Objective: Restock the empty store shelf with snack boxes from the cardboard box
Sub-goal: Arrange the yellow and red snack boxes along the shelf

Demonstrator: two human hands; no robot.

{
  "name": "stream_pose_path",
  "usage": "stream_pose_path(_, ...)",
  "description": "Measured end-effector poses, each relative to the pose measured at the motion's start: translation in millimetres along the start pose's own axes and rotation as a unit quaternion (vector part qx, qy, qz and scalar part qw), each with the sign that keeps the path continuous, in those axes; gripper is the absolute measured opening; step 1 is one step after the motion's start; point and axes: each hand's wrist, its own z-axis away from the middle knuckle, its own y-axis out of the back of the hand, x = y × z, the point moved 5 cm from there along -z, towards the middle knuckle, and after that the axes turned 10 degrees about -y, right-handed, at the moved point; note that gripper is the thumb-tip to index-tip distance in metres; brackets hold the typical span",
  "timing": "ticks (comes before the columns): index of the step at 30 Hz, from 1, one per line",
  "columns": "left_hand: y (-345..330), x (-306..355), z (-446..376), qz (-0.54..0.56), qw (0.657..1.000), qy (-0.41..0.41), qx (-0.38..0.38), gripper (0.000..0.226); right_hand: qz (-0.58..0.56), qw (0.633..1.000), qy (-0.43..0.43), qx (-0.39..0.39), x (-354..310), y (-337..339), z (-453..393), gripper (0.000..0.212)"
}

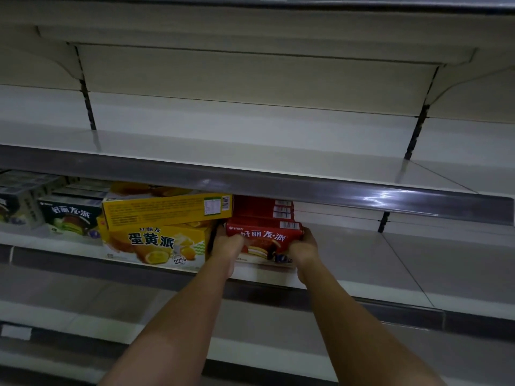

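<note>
Red box (263,236) btwn left hand (229,244), right hand (304,245)

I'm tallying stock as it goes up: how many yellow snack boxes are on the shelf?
2: one yellow box stands upright on the shelf, just left of the red boxes; another yellow box lies tilted on top. More may hide behind.

Shop: tiered shelving (250,151), stocked snack boxes (156,240).

rear red boxes (263,208) half-hidden by shelf lip (306,190), leftmost box (14,199) blurred
</note>
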Motion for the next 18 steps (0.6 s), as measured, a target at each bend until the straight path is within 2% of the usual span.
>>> stream_pose_path(3, -3.4, -0.5, -5.4, 0.017, 1.000, 0.000, -0.001, 0.078, -0.021, 1.000, -0.012, -0.012, -0.7, 9.1, -2.5, 0.010)
stream_pose_path(8, -8.7, 0.1, -11.7, 0.012, 1.000, -0.004, 0.025, 0.075, 0.043, 0.998, -0.011, -0.050, -3.7, 11.7, -5.5, 0.025)
stream_pose_path(11, -11.4, -4.3, -12.6, -0.003, 0.999, -0.036, 0.034, 0.076, 0.062, 0.996, -0.012, -0.062, -3.4, 8.0, -9.2, 0.024)
stream_pose_path(14, -11.7, -4.7, -8.2, -0.023, 0.996, -0.070, 0.043, 0.070, 0.017, 0.998, -0.021, -0.051, -1.8, 13.8, -11.3, 0.017)
stream_pose_path(18, -30.2, -1.8, 0.8, -0.045, 0.995, -0.082, 0.022, 0.067, -0.036, 0.999, -0.004, 0.009, 6.3, 38.6, -15.4, 0.019)
